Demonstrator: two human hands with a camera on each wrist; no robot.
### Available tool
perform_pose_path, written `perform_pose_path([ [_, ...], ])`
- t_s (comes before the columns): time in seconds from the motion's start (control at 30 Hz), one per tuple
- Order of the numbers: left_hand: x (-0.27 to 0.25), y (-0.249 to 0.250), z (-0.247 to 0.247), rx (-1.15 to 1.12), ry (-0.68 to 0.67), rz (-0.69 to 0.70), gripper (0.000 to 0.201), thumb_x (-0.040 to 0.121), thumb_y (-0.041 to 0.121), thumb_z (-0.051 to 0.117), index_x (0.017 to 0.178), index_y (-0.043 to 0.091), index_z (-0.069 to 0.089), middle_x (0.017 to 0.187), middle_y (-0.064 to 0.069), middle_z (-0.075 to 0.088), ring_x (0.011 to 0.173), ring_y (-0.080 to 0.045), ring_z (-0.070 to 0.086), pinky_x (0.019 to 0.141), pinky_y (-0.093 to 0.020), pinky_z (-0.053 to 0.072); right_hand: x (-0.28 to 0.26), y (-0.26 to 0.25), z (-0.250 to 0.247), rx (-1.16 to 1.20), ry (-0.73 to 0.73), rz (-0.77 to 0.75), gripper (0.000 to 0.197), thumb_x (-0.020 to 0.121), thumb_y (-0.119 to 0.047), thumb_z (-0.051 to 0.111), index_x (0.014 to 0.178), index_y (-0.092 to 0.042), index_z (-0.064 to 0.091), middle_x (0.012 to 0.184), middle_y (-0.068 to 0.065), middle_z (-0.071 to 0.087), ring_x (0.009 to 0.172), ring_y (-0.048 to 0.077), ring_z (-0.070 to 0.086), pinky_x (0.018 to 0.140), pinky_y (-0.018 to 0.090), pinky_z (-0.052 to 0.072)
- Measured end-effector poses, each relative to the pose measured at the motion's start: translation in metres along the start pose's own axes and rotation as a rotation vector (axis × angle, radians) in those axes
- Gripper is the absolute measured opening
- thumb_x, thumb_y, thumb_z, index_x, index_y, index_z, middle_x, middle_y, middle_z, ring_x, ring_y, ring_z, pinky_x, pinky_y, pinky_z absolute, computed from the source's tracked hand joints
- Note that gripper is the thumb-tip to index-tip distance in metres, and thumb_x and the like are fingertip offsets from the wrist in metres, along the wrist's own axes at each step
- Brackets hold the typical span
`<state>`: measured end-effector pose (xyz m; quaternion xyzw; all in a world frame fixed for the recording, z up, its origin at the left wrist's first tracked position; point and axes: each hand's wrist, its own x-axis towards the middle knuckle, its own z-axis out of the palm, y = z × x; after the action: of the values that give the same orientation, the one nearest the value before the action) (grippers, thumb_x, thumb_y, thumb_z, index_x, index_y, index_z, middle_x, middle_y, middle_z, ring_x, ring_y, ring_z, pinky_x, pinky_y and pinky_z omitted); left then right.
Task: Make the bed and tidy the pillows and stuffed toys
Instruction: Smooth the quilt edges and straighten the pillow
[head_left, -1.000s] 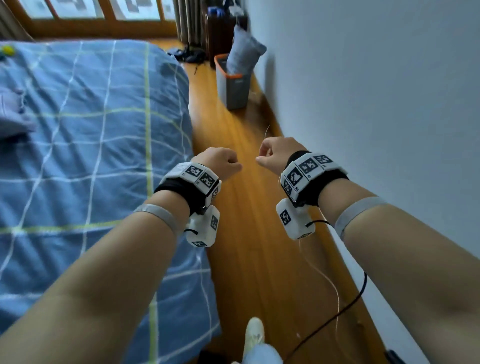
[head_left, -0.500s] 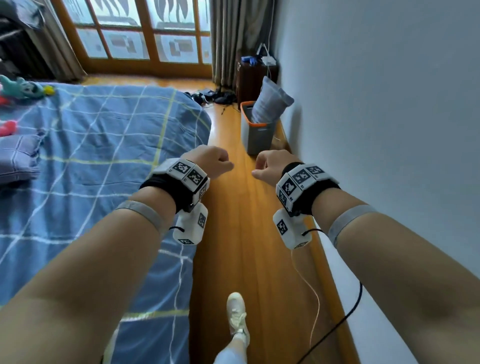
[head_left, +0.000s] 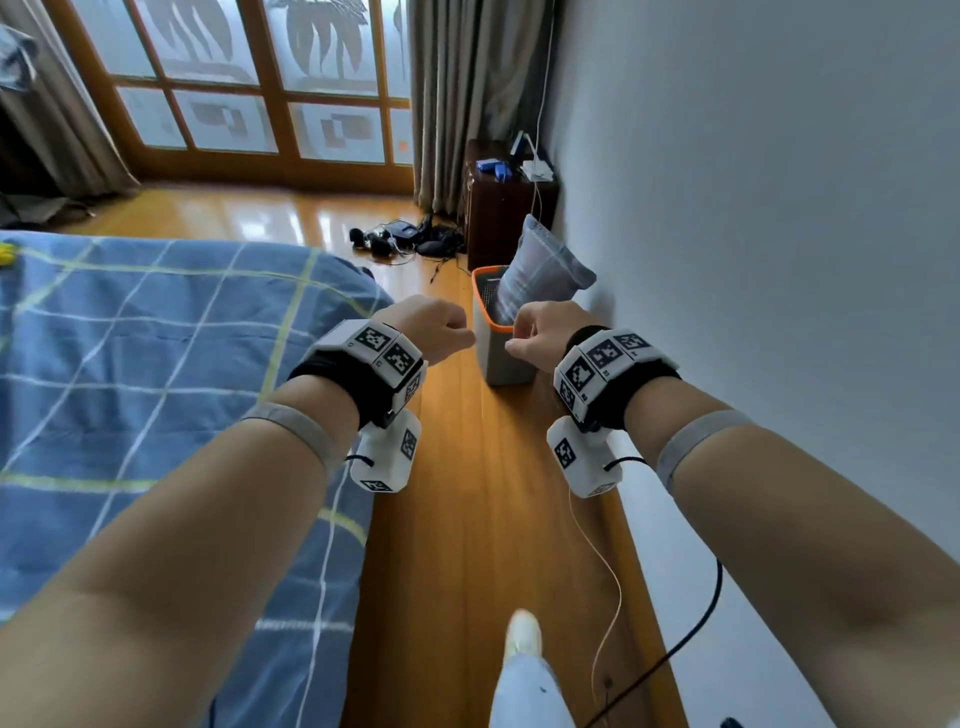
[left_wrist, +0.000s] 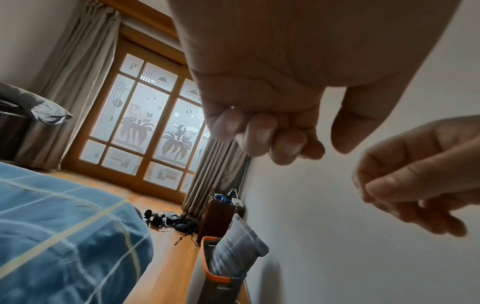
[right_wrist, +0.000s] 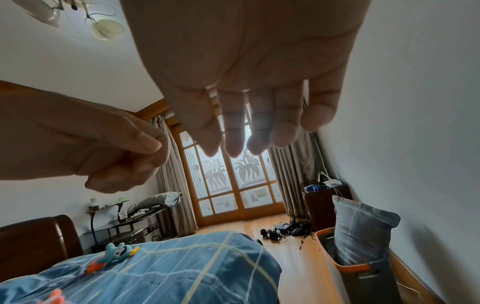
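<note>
Closer now to pillow (head_left: 540, 270) standing in bin (head_left: 501, 358) by wall. Left hand (head_left: 434, 327) curled, empty; right hand (head_left: 543, 335) loosely bent, empty. Likely pillow pickup next for bed (head_left: 156, 332).

Both arms reach forward over the strip of wooden floor (head_left: 467, 519) between the bed and the wall. The left hand (head_left: 431, 327) is curled into a loose fist holding nothing, just beside the corner of the blue checked quilt (head_left: 156, 374) to its left. The right hand (head_left: 540, 332) hangs level with it, fingers bent, thumb and forefinger close together, perhaps touching, though nothing shows between them. Directly beyond the two hands stands a grey bin with an orange rim (head_left: 501, 358) against the wall, a grey pillow (head_left: 540, 270) upright inside it. Below the right wrist a thin cord (head_left: 608, 571) trails down toward a white shoe (head_left: 522, 636).
</note>
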<state>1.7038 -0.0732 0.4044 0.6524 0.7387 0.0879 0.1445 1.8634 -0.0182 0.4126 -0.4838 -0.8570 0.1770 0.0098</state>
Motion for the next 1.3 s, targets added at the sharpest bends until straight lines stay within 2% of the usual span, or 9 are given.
perform_pose_path([
  [0.2, 0.181, -0.026, -0.007, 0.01, -0.052, -0.004, 0.03, 0.09, 0.032, 0.047, 0.089, 0.007, 0.063, 0.08, -0.006, 0.055, 0.074, -0.019, 0.05, 0.064, -0.029, 0.038, 0.176, 0.038, -0.024, -0.027, -0.014, -0.009, 0.022, 0.086, -0.037, 0.054, 0.102, -0.023, 0.059, 0.096, -0.002, 0.059, 0.097, 0.018, 0.057, 0.084, 0.033, 0.05],
  [0.4, 0.335, -0.082, -0.043, -0.03, -0.052, -0.117, 0.022, 0.087, 0.033, 0.05, 0.078, 0.015, 0.059, 0.081, -0.007, 0.059, 0.077, -0.02, 0.053, 0.067, -0.03, 0.039, 0.361, 0.036, -0.07, -0.15, -0.062, -0.113, 0.02, 0.087, -0.035, 0.053, 0.101, -0.021, 0.059, 0.106, 0.003, 0.064, 0.099, 0.023, 0.059, 0.083, 0.035, 0.051],
  [0.5, 0.39, -0.133, -0.066, -0.076, -0.039, -0.191, 0.022, 0.086, 0.031, 0.052, 0.078, 0.013, 0.061, 0.077, -0.006, 0.056, 0.076, -0.021, 0.051, 0.068, -0.031, 0.037, 0.444, 0.011, -0.08, -0.16, -0.111, -0.185, 0.022, 0.088, -0.035, 0.053, 0.104, -0.021, 0.059, 0.11, 0.003, 0.062, 0.099, 0.022, 0.058, 0.079, 0.031, 0.048],
  [0.6, 0.447, -0.193, -0.083, -0.101, -0.025, -0.274, 0.026, 0.085, 0.032, 0.053, 0.085, 0.009, 0.065, 0.082, -0.008, 0.059, 0.077, -0.022, 0.052, 0.067, -0.03, 0.038, 0.533, -0.017, -0.076, -0.158, -0.151, -0.239, 0.023, 0.089, -0.035, 0.053, 0.105, -0.02, 0.06, 0.102, 0.001, 0.057, 0.086, 0.019, 0.051, 0.07, 0.027, 0.039],
  [0.7, 0.507, -0.257, -0.093, -0.131, -0.021, -0.317, 0.022, 0.085, 0.034, 0.053, 0.081, 0.015, 0.062, 0.087, -0.007, 0.061, 0.081, -0.022, 0.054, 0.07, -0.029, 0.039, 0.623, -0.046, -0.063, -0.161, -0.176, -0.259, 0.021, 0.089, -0.035, 0.054, 0.103, -0.022, 0.059, 0.093, -0.001, 0.051, 0.085, 0.018, 0.049, 0.071, 0.026, 0.04],
  [0.83, 0.584, -0.341, -0.12, -0.172, -0.056, -0.348, 0.021, 0.087, 0.033, 0.052, 0.07, 0.021, 0.053, 0.083, -0.006, 0.055, 0.082, -0.022, 0.052, 0.069, -0.027, 0.035, 0.743, -0.088, -0.057, -0.144, -0.23, -0.26, 0.011, 0.087, -0.033, 0.055, 0.091, -0.023, 0.055, 0.096, 0.0, 0.06, 0.087, 0.019, 0.055, 0.07, 0.026, 0.04],
  [1.0, 0.678, -0.421, -0.16, -0.152, -0.065, -0.365, 0.029, 0.09, 0.032, 0.049, 0.095, 0.008, 0.064, 0.089, -0.008, 0.058, 0.082, -0.021, 0.051, 0.063, -0.026, 0.033, 0.864, -0.128, -0.062, -0.124, -0.244, -0.264, 0.023, 0.088, -0.033, 0.054, 0.103, -0.017, 0.061, 0.095, 0.001, 0.055, 0.09, 0.019, 0.052, 0.073, 0.026, 0.04],
  [1.17, 0.764, -0.486, -0.171, -0.187, -0.084, -0.398, 0.031, 0.09, 0.032, 0.047, 0.097, 0.007, 0.064, 0.096, -0.012, 0.063, 0.083, -0.022, 0.052, 0.069, -0.027, 0.036, 0.978, -0.158, -0.056, -0.178, -0.286, -0.307, 0.021, 0.088, -0.032, 0.053, 0.098, -0.016, 0.061, 0.091, 0.003, 0.057, 0.086, 0.021, 0.054, 0.066, 0.026, 0.04],
  [1.3, 0.825, -0.558, -0.169, -0.237, -0.094, -0.483, 0.028, 0.091, 0.033, 0.047, 0.091, 0.009, 0.062, 0.088, -0.008, 0.058, 0.081, -0.021, 0.051, 0.069, -0.029, 0.036, 1.086, -0.198, -0.029, -0.266, -0.35, -0.429, 0.02, 0.087, -0.033, 0.053, 0.091, -0.015, 0.06, 0.097, 0.007, 0.063, 0.089, 0.023, 0.057, 0.07, 0.029, 0.045],
])
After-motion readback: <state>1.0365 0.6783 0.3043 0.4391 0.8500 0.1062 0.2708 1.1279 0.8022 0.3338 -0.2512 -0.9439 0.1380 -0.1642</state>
